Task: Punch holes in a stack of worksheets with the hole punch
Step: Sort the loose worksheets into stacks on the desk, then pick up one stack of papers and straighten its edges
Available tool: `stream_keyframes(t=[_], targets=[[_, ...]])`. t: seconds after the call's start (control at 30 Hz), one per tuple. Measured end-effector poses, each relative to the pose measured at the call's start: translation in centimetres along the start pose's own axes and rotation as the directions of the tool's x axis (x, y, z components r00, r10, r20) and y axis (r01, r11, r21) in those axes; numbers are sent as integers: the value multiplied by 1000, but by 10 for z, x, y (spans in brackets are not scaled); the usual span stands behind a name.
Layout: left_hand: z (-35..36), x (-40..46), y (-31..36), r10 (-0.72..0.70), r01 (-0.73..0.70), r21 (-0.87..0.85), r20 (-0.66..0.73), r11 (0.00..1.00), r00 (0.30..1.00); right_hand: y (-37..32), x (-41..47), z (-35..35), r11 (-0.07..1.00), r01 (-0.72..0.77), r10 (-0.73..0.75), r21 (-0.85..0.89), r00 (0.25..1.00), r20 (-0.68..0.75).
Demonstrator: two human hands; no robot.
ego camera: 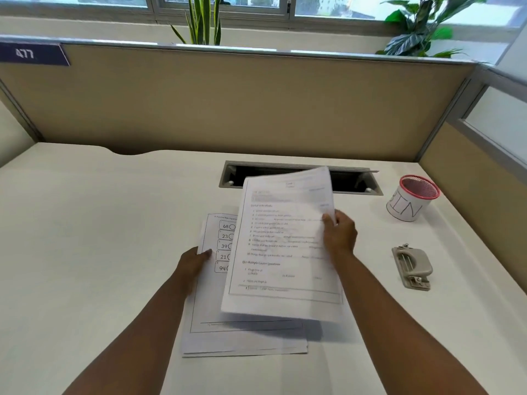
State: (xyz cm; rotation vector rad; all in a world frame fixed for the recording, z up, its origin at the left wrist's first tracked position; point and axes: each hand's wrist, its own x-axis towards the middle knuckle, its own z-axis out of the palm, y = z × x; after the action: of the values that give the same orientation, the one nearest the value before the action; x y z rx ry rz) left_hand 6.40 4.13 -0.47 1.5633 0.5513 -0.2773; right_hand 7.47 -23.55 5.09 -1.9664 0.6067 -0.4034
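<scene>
A stack of worksheets [245, 334] lies on the white desk in front of me, its top page showing boxed numbers. My right hand [340, 236] grips the right edge of a text worksheet [282, 246] and holds it lifted and tilted above the stack. My left hand [194, 262] rests on the stack's left edge, fingers on the paper. The grey hole punch [413, 266] sits on the desk to the right, apart from both hands.
A white cup with a red mesh rim [412, 198] stands at the back right. A cable slot [353, 178] opens in the desk behind the papers. Beige partition walls [228, 104] enclose the desk at the back and right.
</scene>
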Motion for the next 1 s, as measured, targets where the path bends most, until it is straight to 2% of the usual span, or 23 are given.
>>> stream_keyframes(t=[0.07,0.17,0.37,0.63,0.73,0.87,0.93,1.0], targets=[[0,2,0,-17,16,-24,-36,1000,999,13,-9,8,999,-36,37,-3,997,68],[1,3,1,-34,32,-73,-17,997,999,28,-19,18,995,-84,90,-51,987,132],[3,0,-4,60,-62,66,33,996,998,36,-39,36,995,-78,92,-69,969,228],[5,-2,1,106,-100,-52,131,994,986,33,-44,38,995,-101,90,19,948,305],[4,-5,12,167,-141,-136,208,981,964,32,-41,29,963,-204,118,175,906,407],[9,-10,29,259,-211,-209,241,955,935,32,-34,18,833,-459,202,309,772,603],[11,-13,36,286,-236,-222,228,946,931,32,-31,13,816,-480,206,321,761,615],[12,-15,42,296,-249,-217,218,944,930,31,-27,9,809,-466,200,358,791,578]])
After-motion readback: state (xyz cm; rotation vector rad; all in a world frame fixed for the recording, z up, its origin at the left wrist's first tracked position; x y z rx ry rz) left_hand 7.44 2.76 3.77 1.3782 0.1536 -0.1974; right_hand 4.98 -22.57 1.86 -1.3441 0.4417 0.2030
